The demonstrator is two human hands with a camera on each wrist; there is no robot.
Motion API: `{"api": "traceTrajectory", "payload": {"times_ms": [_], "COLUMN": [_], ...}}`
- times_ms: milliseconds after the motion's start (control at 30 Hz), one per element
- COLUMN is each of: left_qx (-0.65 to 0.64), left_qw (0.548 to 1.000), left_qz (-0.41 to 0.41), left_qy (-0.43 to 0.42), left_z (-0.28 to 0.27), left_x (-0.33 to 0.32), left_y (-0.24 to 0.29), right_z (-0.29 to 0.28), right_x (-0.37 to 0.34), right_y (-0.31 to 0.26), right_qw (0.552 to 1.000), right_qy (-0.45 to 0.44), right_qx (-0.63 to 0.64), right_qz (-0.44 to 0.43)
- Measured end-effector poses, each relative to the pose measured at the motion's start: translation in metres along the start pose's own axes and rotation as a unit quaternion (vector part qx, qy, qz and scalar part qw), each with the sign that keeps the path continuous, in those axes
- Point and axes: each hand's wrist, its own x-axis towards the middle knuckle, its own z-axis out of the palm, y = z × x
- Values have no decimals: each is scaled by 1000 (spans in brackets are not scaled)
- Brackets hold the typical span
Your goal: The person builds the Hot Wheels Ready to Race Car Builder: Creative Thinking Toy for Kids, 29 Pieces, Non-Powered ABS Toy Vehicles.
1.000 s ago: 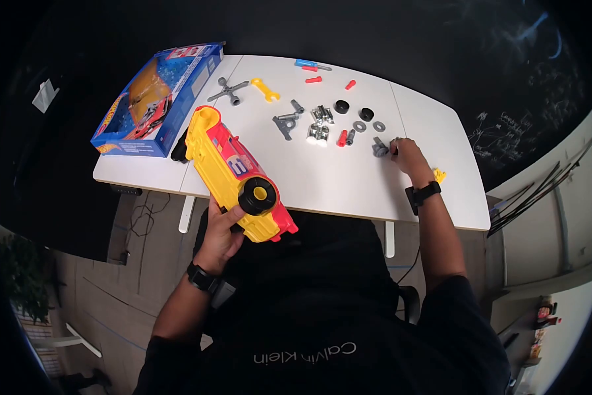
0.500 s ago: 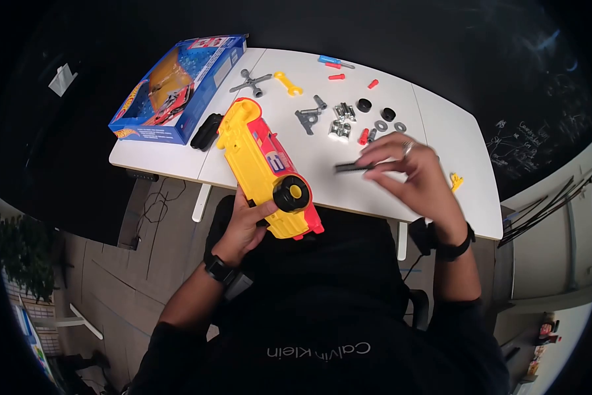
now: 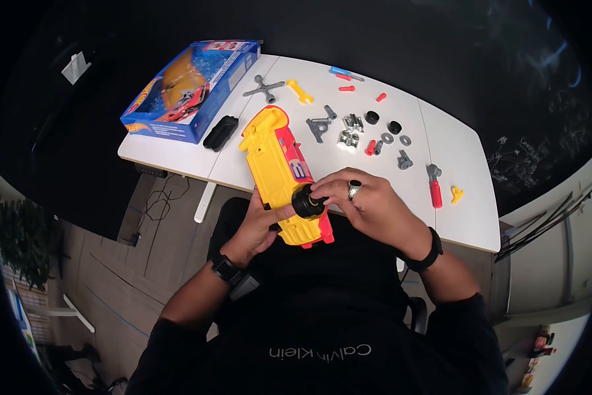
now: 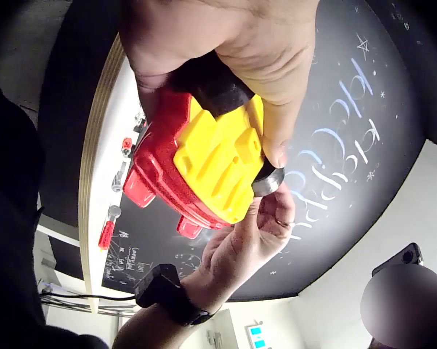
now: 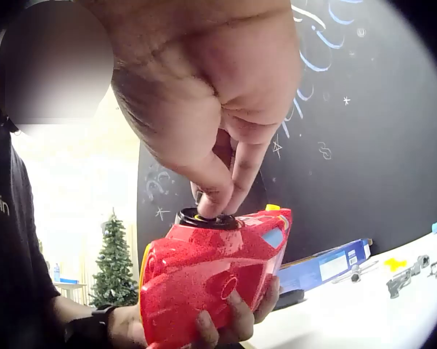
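Note:
A toy car [image 3: 266, 155] with a yellow underside and red body is held tilted at the table's front edge. My left hand [image 3: 248, 229] grips it from below, with the thumb across a black wheel [image 3: 300, 199]. At the hub of this wheel, my right hand [image 3: 378, 209] pinches a small dark piece [image 3: 316, 203], mostly hidden by the fingertips. In the right wrist view, these fingertips point down into the middle of the black wheel [image 5: 183, 218], and the left fingers wrap under the red body [image 5: 204, 269].
On the white table [image 3: 368, 187] lie a red-handled screwdriver [image 3: 436, 194], a grey bolt [image 3: 404, 160], a yellow wrench [image 3: 300, 91], a grey lug wrench [image 3: 263, 87], and several small parts. A blue toy box [image 3: 207, 112] stands back left beside a black case [image 3: 221, 133].
My right hand has come from the table's right side to the wheel, carrying the dark piece. The left hand keeps hold of the car, which appears farther right in the head view.

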Motion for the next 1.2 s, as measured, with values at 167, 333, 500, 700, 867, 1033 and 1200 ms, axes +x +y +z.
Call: {"api": "traceTrajectory", "payload": {"times_ms": [167, 333, 500, 700, 867, 1033, 1200], "left_qx": [4, 15, 32, 21, 25, 43, 37], "left_qw": [1000, 1000, 999, 1000, 1000, 999, 999], "left_qz": [5, 25, 9, 5, -16, -10, -13], "left_qy": [14, -5, 18, 9, 3, -7, -14], "left_z": [0, -3, -2, -1, -1, -4, 7], "left_x": [0, 2, 2, 2, -2, 0, -1], "left_y": [0, 3, 4, 8, 4, 2, 7], "right_z": [-11, 1, -12, -2, -8, -3, -13], "right_x": [6, 3, -5, 5, -1, 3, -8], "right_y": [-10, -4, 9, 8, 3, 1, 0], "right_qw": [950, 998, 961, 977, 972, 965, 958], "right_qy": [-150, 35, -147, -89, -52, -110, -130], "right_qx": [-207, 2, -227, -191, -228, -228, -251], "right_qz": [178, 56, 65, -35, 3, -65, 46]}}
